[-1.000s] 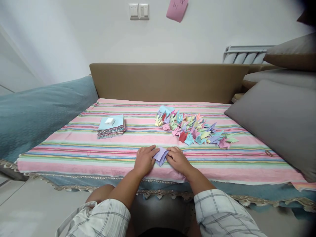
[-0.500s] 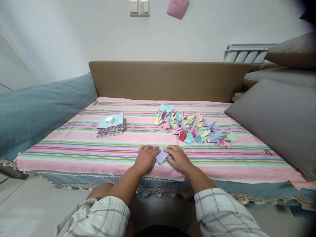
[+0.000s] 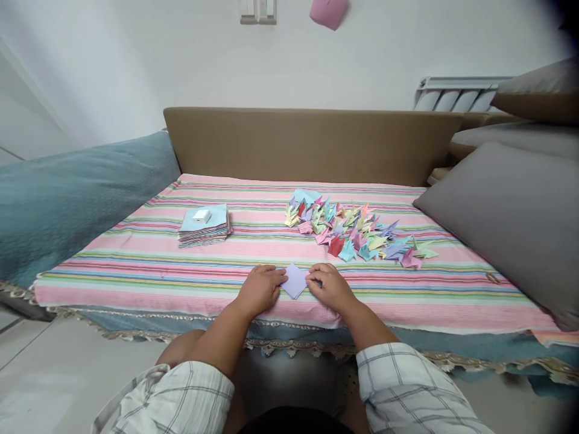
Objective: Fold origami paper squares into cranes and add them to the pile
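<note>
A small purple square of folded origami paper [image 3: 295, 281] lies on the striped cloth near the front edge, turned so that it looks like a diamond. My left hand [image 3: 261, 290] rests on the cloth with its fingertips closed on the paper's left corner. At the right corner, my right hand [image 3: 332, 289] pinches the paper between thumb and fingers. Behind my hands to the right is a heap of folded paper cranes [image 3: 357, 232] in many colours. To the left stands a stack of square paper sheets [image 3: 205, 232] with a small white box [image 3: 201, 216] on top.
The striped pink cloth [image 3: 122, 265] covers the sofa seat. A brown backrest [image 3: 298, 144] rises behind it, a blue-covered armrest [image 3: 85, 187] borders the left, and grey cushions [image 3: 506, 217] the right. A small brown ring-like item [image 3: 493, 278] lies near the cushion.
Both hands have drawn slightly apart, showing more of the purple paper as a whole diamond. The camera view has shifted a little; the cranes and the stack stay put.
</note>
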A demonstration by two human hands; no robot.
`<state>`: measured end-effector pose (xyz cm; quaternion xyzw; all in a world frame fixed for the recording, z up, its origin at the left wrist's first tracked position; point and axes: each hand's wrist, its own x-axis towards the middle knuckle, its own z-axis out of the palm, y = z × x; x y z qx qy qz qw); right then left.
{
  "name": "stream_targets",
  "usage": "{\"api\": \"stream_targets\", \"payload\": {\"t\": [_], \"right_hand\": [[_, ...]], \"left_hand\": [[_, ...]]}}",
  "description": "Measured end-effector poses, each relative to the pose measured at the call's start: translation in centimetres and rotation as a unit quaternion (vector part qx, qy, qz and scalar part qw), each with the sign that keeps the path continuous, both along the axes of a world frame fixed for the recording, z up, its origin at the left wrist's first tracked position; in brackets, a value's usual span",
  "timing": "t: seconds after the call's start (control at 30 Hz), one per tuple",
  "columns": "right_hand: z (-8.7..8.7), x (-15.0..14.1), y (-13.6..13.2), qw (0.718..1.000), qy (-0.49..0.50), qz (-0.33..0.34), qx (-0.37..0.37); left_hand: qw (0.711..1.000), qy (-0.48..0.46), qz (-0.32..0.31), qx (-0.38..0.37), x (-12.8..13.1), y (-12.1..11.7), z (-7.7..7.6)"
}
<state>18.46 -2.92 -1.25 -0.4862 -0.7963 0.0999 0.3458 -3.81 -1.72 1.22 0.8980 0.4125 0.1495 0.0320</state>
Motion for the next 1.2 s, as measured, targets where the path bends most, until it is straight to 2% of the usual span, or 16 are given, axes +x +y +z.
{"api": "stream_targets", "payload": {"t": [0.13,0.27,0.53,0.83,1.0,1.1,1.2], "right_hand": [[0.2,-0.2,-0.2,1.000,-0.003,-0.013,0.010],[0.6,-0.6,-0.5,1.000,-0.015,-0.002,0.013],[0.6,-0.6,-0.7,0.999,-0.031,0.000,-0.009],[0.5,-0.3,-0.6,1.000,-0.014,0.022,-0.007],[0.7,-0.3,-0.8,1.000,-0.021,0.013,0.008],[0.6,-0.3,-0.8,0.998,-0.051,0.033,0.003],[0.3,-0.4,-0.6,0.997,-0.072,0.038,-0.016]], "left_hand": [[1.000,-0.002,0.020,0.006,0.0,-0.8,0.5],[0.998,-0.026,0.045,0.024,1.2,-2.2,0.8],[0.995,-0.024,0.090,0.029,2.8,-3.1,0.1],[0.997,-0.070,0.030,-0.010,2.0,-2.2,-0.2],[0.995,-0.077,-0.035,-0.061,1.2,-1.2,0.0],[0.992,-0.070,-0.065,-0.080,0.8,-0.5,0.1],[0.993,-0.073,-0.058,-0.068,0.5,0.0,0.1]]}}
